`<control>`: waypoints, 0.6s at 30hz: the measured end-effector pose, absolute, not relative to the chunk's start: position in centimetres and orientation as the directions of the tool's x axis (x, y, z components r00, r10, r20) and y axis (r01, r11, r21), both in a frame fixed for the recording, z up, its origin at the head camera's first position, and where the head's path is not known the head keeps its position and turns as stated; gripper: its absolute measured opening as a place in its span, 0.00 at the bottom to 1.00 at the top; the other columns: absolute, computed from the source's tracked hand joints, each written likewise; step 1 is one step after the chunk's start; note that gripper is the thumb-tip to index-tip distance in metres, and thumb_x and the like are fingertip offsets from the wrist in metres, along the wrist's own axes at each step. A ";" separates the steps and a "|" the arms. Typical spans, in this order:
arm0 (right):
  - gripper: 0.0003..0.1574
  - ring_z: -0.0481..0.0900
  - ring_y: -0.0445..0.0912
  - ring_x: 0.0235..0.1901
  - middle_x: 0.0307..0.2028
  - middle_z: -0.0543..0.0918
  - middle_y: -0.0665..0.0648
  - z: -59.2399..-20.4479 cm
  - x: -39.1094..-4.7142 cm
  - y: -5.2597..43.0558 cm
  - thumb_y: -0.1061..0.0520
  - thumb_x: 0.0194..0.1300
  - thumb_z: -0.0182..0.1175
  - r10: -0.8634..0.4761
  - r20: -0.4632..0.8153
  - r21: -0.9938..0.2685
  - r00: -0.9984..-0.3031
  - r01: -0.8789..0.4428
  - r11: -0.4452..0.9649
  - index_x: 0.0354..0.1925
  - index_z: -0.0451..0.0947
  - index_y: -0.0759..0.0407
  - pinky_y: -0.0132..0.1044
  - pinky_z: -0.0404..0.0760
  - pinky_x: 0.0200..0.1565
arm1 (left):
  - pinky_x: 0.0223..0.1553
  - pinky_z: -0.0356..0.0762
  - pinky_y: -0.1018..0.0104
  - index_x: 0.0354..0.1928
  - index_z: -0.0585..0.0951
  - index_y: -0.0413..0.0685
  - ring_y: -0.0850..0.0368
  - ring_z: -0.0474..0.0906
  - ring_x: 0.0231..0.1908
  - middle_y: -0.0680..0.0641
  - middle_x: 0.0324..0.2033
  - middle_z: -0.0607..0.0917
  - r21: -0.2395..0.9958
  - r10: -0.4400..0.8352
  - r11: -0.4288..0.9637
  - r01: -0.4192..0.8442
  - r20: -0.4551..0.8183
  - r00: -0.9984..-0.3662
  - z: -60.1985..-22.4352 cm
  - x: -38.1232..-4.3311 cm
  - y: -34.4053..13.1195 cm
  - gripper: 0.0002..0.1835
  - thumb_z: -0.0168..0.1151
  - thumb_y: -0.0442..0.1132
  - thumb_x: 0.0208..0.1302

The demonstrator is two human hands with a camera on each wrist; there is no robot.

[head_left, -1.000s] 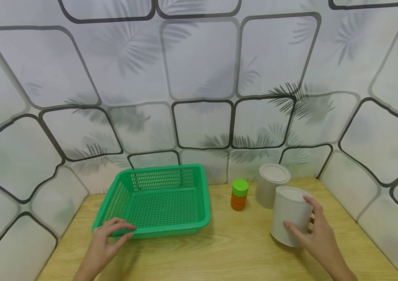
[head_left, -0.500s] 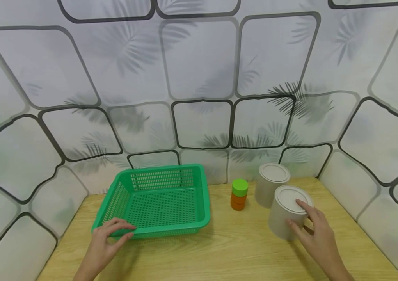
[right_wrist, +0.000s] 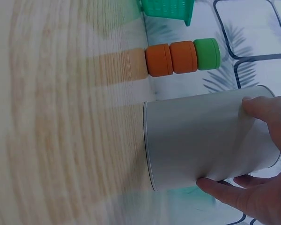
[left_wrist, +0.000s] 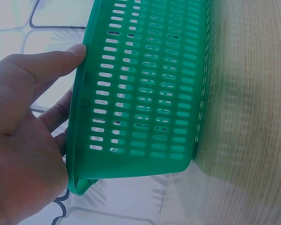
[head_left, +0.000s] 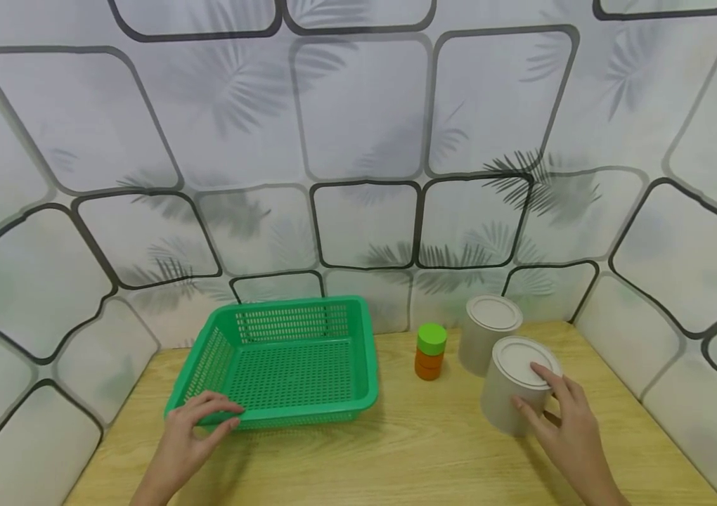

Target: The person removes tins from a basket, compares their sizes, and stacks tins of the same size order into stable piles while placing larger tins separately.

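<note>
At the near left corner of the green plastic basket, my left hand pinches the front rim. In the left wrist view the thumb lies against the basket's outer side, with the fingers partly hidden behind the rim. My right hand holds a pale grey can with a lid, standing on the table. The right wrist view shows the thumb on one side of the can and fingers on the other. A second, similar can stands right behind it.
A small jar with orange body and green lid stands between the basket and the cans. The wooden table meets a patterned wall covering at the back and sides.
The held can has gone from tilted to upright, slightly farther back and left, beside the other can. The right index finger now lies over its lid. The left hand and basket have stayed put.
</note>
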State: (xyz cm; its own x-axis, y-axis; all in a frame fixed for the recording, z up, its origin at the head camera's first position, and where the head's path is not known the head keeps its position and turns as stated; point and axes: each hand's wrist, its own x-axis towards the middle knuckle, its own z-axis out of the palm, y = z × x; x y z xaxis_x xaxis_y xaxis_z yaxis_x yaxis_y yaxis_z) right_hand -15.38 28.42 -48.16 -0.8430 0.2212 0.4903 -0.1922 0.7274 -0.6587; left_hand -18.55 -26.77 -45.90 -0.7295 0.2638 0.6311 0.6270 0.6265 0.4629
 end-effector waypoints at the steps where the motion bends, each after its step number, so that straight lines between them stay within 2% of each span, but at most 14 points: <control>1: 0.41 0.70 0.61 0.50 0.55 0.66 0.66 -48.2 -15.4 28.4 0.52 0.55 0.70 0.223 0.491 -0.658 -0.842 -0.191 0.728 0.65 0.67 0.46 0.42 0.82 0.34 | 0.44 0.67 0.81 0.36 0.85 0.56 0.64 0.77 0.38 0.59 0.33 0.82 0.461 0.267 0.629 0.626 0.628 -0.731 -45.9 -18.6 -26.8 0.17 0.75 0.29 0.44; 7: 0.40 0.69 0.62 0.50 0.56 0.66 0.67 -48.3 -15.4 28.4 0.52 0.56 0.70 0.233 0.487 -0.664 -0.842 -0.183 0.725 0.65 0.67 0.46 0.41 0.82 0.34 | 0.43 0.68 0.80 0.36 0.85 0.57 0.64 0.77 0.38 0.59 0.33 0.82 0.449 0.276 0.633 0.630 0.630 -0.726 -46.0 -18.8 -26.8 0.16 0.75 0.30 0.46; 12: 0.41 0.69 0.58 0.49 0.55 0.66 0.66 -48.3 -15.2 28.3 0.53 0.55 0.71 0.225 0.494 -0.654 -0.840 -0.189 0.732 0.65 0.67 0.48 0.39 0.82 0.33 | 0.43 0.68 0.80 0.36 0.85 0.58 0.64 0.77 0.38 0.59 0.33 0.82 0.444 0.279 0.630 0.638 0.637 -0.719 -46.0 -18.6 -26.8 0.16 0.75 0.31 0.46; 18: 0.42 0.70 0.59 0.48 0.55 0.66 0.67 -48.1 -15.1 28.4 0.54 0.56 0.70 0.194 0.504 -0.633 -0.841 -0.207 0.746 0.66 0.65 0.48 0.45 0.82 0.34 | 0.43 0.67 0.80 0.36 0.85 0.58 0.63 0.77 0.38 0.58 0.33 0.82 0.450 0.276 0.622 0.641 0.640 -0.717 -45.9 -18.6 -26.8 0.16 0.74 0.31 0.46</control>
State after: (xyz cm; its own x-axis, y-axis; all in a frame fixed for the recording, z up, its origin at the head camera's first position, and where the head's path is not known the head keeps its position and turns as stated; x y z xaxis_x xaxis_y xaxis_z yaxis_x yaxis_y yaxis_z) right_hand -15.14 28.37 -48.10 -0.8413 0.1944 0.5044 -0.2073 0.7458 -0.6331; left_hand -18.62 -26.82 -45.86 -0.7171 0.2761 0.6400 0.6410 0.6218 0.4500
